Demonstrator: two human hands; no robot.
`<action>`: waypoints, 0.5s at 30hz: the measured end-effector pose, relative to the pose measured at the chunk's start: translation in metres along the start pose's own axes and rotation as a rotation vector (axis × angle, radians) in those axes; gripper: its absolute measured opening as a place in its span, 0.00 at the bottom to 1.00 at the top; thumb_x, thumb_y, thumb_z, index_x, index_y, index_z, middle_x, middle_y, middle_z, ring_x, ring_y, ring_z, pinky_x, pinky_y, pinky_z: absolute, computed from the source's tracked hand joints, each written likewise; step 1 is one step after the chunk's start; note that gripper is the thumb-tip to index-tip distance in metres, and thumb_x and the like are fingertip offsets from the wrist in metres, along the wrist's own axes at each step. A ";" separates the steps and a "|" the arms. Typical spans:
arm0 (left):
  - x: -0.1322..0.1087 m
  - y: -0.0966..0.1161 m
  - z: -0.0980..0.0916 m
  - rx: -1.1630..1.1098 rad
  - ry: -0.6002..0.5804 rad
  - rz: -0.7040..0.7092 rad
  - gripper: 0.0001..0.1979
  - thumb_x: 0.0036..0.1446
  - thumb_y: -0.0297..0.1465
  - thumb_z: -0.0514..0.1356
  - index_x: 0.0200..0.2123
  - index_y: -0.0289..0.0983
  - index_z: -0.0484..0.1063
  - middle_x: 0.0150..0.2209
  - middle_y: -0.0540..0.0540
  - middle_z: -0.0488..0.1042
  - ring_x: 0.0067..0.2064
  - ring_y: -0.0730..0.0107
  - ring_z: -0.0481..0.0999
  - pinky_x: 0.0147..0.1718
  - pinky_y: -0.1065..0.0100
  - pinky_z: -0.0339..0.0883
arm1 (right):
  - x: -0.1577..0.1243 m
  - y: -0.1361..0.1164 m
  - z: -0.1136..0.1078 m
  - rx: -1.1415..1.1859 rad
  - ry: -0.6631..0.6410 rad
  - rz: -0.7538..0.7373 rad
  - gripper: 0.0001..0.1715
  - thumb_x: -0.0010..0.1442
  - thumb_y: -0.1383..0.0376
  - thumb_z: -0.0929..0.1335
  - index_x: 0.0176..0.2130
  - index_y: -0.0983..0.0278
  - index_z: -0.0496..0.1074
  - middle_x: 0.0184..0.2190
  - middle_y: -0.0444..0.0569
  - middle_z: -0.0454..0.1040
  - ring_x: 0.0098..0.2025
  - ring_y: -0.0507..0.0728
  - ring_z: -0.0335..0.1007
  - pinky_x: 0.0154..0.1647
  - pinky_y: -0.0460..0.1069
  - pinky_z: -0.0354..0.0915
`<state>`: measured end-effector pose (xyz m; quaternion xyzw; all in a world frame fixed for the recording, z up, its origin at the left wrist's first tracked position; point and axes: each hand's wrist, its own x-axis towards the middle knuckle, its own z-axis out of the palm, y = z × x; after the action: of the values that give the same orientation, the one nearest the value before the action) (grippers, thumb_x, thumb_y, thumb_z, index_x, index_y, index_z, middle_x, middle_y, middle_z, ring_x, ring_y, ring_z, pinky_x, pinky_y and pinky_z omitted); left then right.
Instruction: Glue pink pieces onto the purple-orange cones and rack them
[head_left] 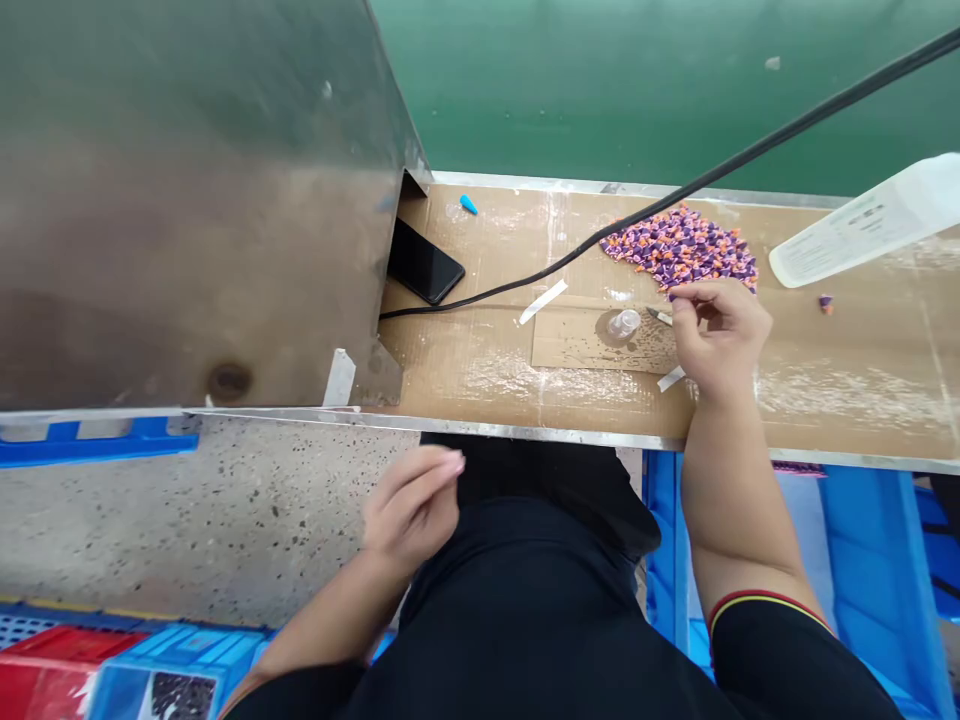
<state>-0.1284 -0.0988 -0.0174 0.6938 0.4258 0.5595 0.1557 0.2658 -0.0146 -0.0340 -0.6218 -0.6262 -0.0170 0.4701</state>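
The left hand (414, 505) is held over the floor, short of the table edge, its fingers curled and drawn together; motion blur prevents telling whether anything is gripped. Beside the right forearm, a blue crate (874, 560) is seen below the table (840, 390), which is covered with cardboard. Above the table, the right hand (724, 335) is positioned with thumb and forefinger clamped on a small purple piece (673, 296), at the near edge of the pile. Left of these fingertips, a clear cup (624, 323) is set on a stained cardboard sheet (559, 342), beside the tip of a pointed tool (658, 316). Farther back, purple-and-orange pieces are heaped in a pile (686, 248), partly crossed by a black cable (570, 258); to its right, a translucent white bottle (862, 222) is seen. The background is formed by a green panel (637, 90).
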 end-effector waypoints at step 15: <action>0.107 -0.005 0.146 -0.862 -0.484 -0.739 0.26 0.53 0.49 0.81 0.45 0.35 0.86 0.38 0.42 0.87 0.41 0.58 0.90 0.40 0.63 0.88 | 0.020 -0.059 -0.006 0.279 0.027 -0.075 0.06 0.72 0.64 0.71 0.43 0.56 0.81 0.37 0.47 0.82 0.38 0.57 0.80 0.37 0.53 0.74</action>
<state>0.0039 0.0240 0.0003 0.4824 0.3263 0.4170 0.6978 0.2268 -0.0162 0.0147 -0.5260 -0.6391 0.0445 0.5594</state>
